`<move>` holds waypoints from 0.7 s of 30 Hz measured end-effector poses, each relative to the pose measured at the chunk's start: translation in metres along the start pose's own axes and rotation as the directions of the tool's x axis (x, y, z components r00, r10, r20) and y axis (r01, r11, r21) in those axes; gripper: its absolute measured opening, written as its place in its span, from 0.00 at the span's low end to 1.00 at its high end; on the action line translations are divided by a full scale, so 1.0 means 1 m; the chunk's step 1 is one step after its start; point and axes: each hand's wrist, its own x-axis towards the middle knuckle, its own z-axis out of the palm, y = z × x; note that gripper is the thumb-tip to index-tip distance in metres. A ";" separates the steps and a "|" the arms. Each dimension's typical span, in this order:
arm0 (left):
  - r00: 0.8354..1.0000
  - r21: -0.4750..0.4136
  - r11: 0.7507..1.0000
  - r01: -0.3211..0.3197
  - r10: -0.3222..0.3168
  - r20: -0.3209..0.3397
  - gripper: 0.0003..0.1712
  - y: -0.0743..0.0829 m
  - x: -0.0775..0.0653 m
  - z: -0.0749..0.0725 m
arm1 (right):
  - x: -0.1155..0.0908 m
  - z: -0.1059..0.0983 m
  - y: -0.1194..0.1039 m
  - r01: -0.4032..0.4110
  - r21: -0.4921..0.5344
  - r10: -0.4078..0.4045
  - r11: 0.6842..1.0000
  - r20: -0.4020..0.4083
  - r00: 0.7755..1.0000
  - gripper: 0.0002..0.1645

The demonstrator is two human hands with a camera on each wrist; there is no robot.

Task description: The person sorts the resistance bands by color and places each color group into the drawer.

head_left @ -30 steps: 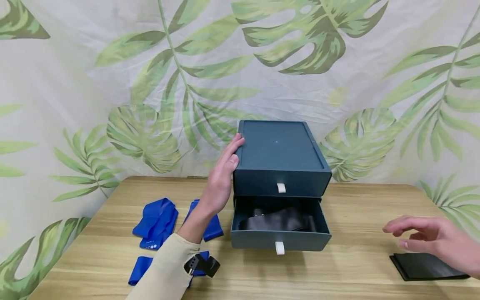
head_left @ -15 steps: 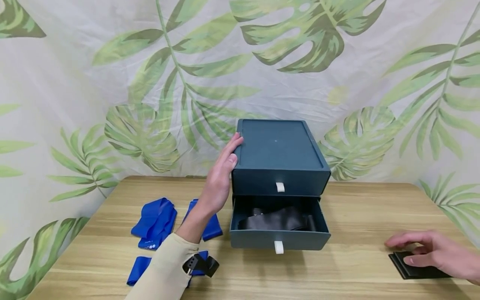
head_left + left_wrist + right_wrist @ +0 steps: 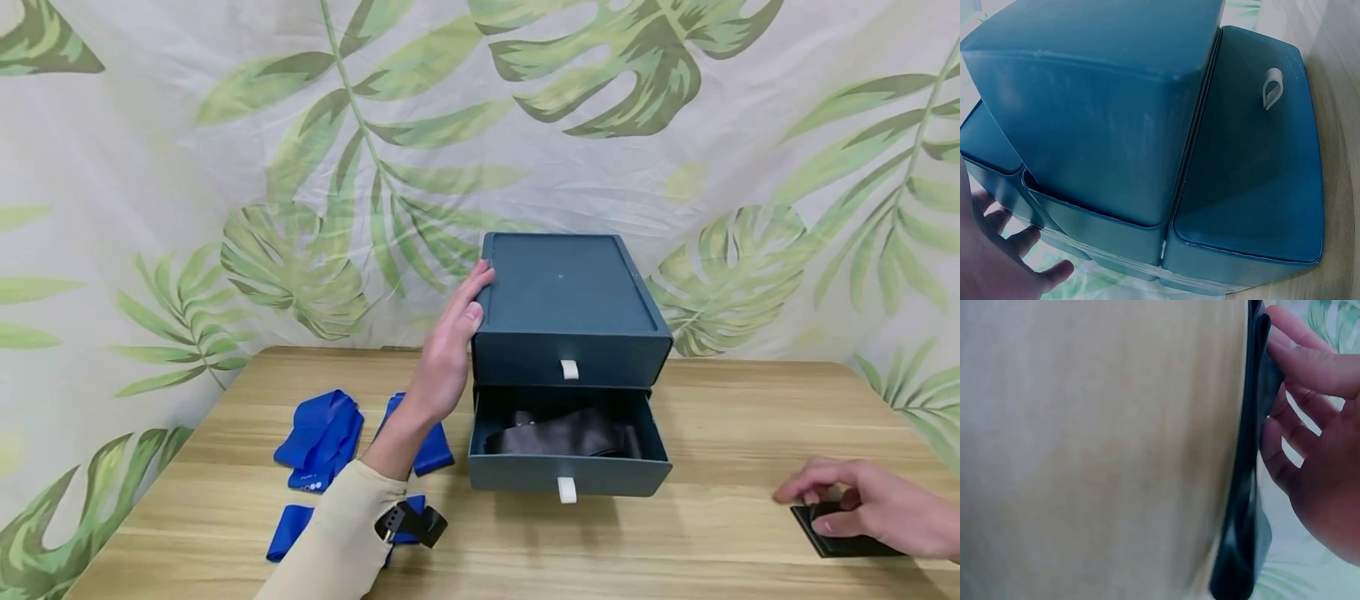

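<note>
A dark teal two-drawer box [image 3: 562, 287] stands on the table, its lower drawer [image 3: 517, 475] pulled out with black bands [image 3: 558, 433] inside. My left hand [image 3: 442, 358] rests on the box's left side, fingers extended; in the left wrist view, the hand [image 3: 1004, 259] has its fingers spread along the box [image 3: 1091, 125]. On the right, my right hand [image 3: 877, 508] pinches a folded black resistance band [image 3: 836, 546] lying flat on the table. The right wrist view shows thumb and fingers [image 3: 1310, 372] at the upper layer of the black band [image 3: 1241, 494].
Several folded blue resistance bands lie left of the box: one [image 3: 322, 433] at the back, another [image 3: 431, 450] behind my left forearm, and more [image 3: 288, 533] nearer the front, partly hidden by the sleeve. A leaf-print cloth [image 3: 420, 150] hangs behind the table [image 3: 720, 467].
My right hand has come down onto the black band, and its fingers have closed on the upper layer. The left hand stays against the box; the head view has shifted slightly.
</note>
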 end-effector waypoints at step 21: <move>1.000 -0.011 1.000 -0.005 0.005 -0.005 0.32 -0.001 0.000 0.002 | 0.012 -0.006 -0.029 -0.195 -0.243 0.157 0.950 -0.168 0.973 0.15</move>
